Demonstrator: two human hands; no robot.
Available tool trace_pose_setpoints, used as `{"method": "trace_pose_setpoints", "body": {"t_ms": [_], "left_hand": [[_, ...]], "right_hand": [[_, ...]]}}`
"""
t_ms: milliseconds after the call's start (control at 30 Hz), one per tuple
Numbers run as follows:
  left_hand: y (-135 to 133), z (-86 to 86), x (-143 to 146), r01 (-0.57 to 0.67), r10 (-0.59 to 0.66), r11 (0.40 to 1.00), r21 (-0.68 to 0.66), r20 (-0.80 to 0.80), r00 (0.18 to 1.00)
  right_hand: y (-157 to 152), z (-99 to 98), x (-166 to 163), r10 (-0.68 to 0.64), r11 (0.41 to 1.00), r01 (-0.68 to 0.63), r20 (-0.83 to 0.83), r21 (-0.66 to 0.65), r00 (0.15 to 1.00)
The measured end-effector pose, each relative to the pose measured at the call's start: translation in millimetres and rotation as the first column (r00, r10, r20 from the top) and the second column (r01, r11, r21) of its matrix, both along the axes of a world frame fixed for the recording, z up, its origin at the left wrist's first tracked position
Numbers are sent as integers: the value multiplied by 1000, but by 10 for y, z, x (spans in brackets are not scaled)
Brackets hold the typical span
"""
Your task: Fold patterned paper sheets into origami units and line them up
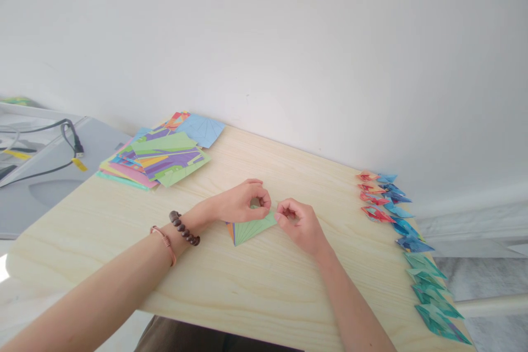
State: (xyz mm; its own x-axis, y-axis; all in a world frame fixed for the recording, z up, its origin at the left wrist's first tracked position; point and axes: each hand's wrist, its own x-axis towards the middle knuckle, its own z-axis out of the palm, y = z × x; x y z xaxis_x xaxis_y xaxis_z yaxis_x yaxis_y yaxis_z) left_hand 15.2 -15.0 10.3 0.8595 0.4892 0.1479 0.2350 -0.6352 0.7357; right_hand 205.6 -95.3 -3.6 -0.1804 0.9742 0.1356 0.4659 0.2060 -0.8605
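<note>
A partly folded sheet of green origami paper [251, 231], with printed fold lines and an orange and purple edge at its left, lies on the wooden table in front of me. My left hand [247, 201] rests over its upper edge, thumb and fingers pinched together at the paper. At the right corner, my right hand [300, 224] pinches the tip between thumb and forefinger. Part of the paper's upper edge is hidden by my left hand.
A stack of colourful patterned paper sheets [165, 157] sits at the table's back left. Red, blue and green folded paper pieces [429, 291] line the right edge. Left of the table [198, 286], a black cable [68, 137] lies on a grey surface. A white wall stands behind.
</note>
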Motion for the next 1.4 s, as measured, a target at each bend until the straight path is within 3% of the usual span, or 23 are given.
{"method": "trace_pose_setpoints", "body": {"t_ms": [400, 767, 1400], "left_hand": [[-57, 29, 50, -35, 39, 998, -54, 89, 995], [11, 85, -47, -78, 86, 981, -176, 37, 996], [97, 19, -94, -60, 60, 998, -12, -8, 998]], "right_hand": [[-12, 38, -77, -18, 999, 17, 34, 31, 999], [-13, 34, 12, -48, 998, 46, 39, 35, 998], [34, 28, 125, -34, 997, 34, -1, -67, 999]]}}
